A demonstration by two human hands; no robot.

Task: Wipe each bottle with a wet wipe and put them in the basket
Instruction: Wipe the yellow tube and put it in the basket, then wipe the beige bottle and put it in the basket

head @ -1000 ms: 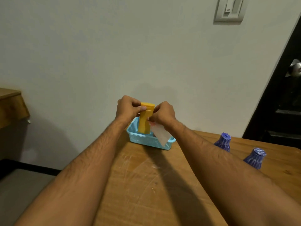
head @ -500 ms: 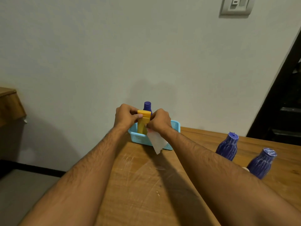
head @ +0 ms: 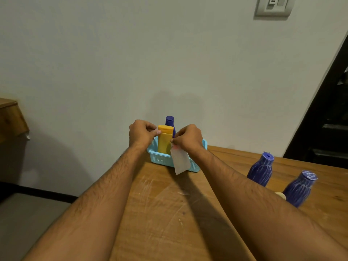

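Note:
A yellow bottle stands upright in the light-blue basket at the table's far edge. My left hand pinches its cap from the left. My right hand touches its right side and holds a white wet wipe that hangs down over the basket's front. Behind the yellow bottle, a purple bottle stands in the basket, only its top showing. Two ribbed blue bottles stand on the table to the right.
The wooden table ends at its left edge near my left forearm, with floor below. A small pale object peeks out beside my right forearm. A dark doorway is at the right, a wooden cabinet at the far left.
The yellow bottle has come down into the basket between both hands. The view has shifted, so the purple bottle behind it now shows.

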